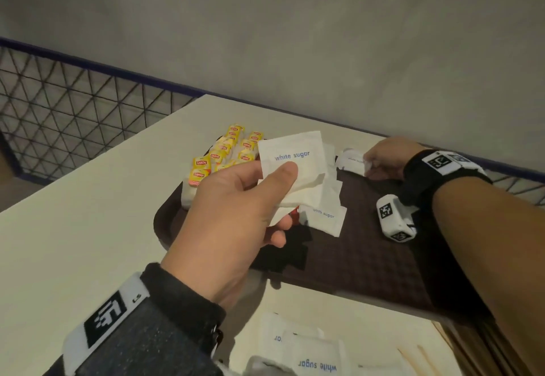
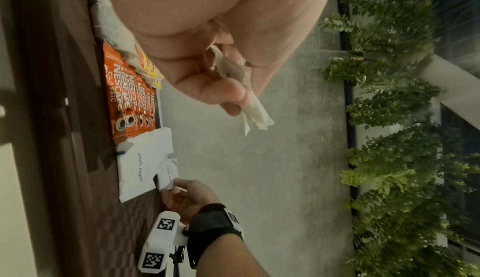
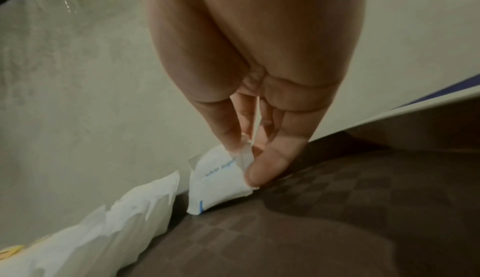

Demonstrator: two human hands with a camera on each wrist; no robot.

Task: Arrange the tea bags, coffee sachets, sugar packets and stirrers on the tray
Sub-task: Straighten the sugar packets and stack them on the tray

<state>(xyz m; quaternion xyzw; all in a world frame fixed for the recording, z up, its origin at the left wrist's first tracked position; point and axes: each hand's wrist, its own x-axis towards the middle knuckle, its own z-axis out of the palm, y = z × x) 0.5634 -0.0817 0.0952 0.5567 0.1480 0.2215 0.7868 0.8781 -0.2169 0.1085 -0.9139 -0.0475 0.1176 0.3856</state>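
The left hand (image 1: 236, 222) holds a small stack of white sugar packets (image 1: 292, 166) above the near left part of the tray (image 1: 368, 257), thumb pressed on the top one and fingers curled beneath. The right hand (image 1: 386, 157) pinches a single sugar packet (image 1: 352, 162) between thumb and fingertips at the tray's far edge; the right wrist view shows this packet (image 3: 218, 185) touching the tray, tilted on its edge, with a blue stripe at one end.

More flat paper sugar packets (image 1: 324, 216) lie overlapped in the tray's middle. Yellow tea bags (image 1: 224, 154) crowd its far left corner. Only the left wrist view shows the orange coffee sachets (image 2: 130, 96), fanned in an overlapping row between the tea bags and the sugar. The tray is dark brown with a woven, chequered texture and rounded corners.

Off the tray, near the table's (image 1: 88, 213) near edge, lie loose sugar packets (image 1: 306, 355) and thin wooden stirrers (image 1: 424, 358).
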